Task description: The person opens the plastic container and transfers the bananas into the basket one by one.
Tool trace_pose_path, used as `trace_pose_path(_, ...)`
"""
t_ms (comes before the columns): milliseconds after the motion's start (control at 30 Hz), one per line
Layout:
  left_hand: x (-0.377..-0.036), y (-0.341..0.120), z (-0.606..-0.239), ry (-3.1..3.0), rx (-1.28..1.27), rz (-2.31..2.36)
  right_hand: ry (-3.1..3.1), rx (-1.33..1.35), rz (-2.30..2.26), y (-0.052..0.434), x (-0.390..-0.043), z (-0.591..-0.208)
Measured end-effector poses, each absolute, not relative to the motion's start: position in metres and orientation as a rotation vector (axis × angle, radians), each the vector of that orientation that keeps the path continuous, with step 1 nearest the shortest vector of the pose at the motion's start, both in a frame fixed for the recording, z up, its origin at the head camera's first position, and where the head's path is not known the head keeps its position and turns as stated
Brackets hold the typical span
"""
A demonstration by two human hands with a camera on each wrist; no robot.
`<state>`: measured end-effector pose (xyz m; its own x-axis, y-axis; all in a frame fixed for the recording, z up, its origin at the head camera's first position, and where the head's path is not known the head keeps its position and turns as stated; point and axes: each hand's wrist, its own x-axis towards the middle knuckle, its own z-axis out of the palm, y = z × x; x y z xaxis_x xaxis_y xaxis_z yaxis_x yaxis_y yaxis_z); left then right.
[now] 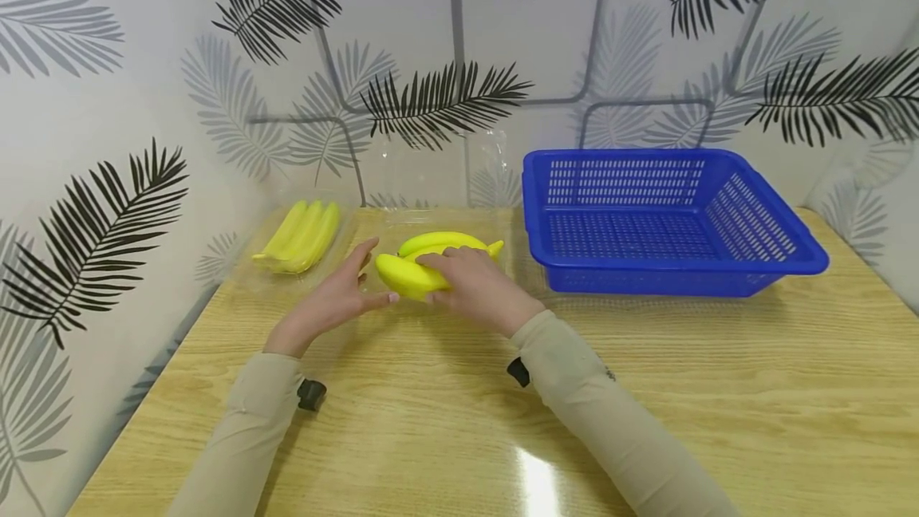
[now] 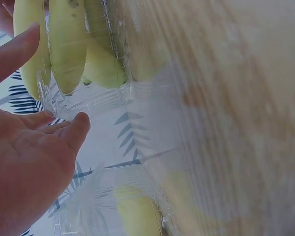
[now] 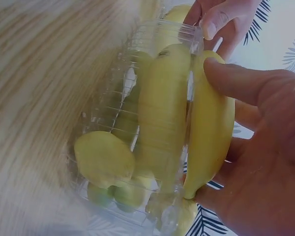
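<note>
My right hand (image 1: 483, 287) grips a yellow banana (image 3: 214, 132), thumb on one side and fingers round the other. That banana lies along the top of a clear plastic clamshell box (image 3: 179, 32). More bananas (image 1: 441, 242) show inside the box, seen through its wall in both wrist views. On the box's left side is my left hand (image 1: 332, 300), thumb and fingers spread apart around that end. In the left wrist view its fingertips (image 2: 81, 120) are right at the box's edge, and nothing is in its grasp.
Left of the box, a second clear box (image 1: 247, 271) contains a row of bananas (image 1: 305, 234). A blue plastic basket (image 1: 675, 282) stands to the right on the wooden table (image 1: 431, 421). The open clear lid (image 1: 438, 170) rises behind, in front of the leaf-patterned wall (image 1: 538, 38).
</note>
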<state>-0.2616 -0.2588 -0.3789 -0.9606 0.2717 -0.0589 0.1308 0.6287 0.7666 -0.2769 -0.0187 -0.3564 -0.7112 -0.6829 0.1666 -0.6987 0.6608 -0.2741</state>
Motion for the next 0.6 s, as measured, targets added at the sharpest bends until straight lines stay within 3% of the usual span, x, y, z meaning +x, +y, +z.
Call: trace_pose_path(600, -0.260, -0.258, -0.379, 2.709, 0.354, 1.215, -2.535, 1.098, 0.464, 0.005, -0.265, -0.325)
